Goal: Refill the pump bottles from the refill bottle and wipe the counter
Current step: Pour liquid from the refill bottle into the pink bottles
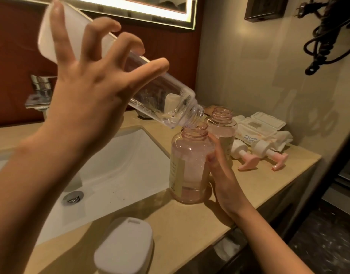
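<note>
- Your left hand (87, 91) grips the refill bottle (154, 91) with spread, clawed fingers. Tilted mouth-down like this, it could slip or roll in so loose a hold.
- Its mouth only just meets the rim of the near pump bottle (188, 165). A small wobble would send liquid down the outside onto the surface (180, 224).
- Your right hand (223, 175) curls round that bottle's side. It looks foamy up to the shoulder, so pouring fast may overflow it.
- The second pump bottle (222, 127) stands open just behind. A knock could tip it.
</note>
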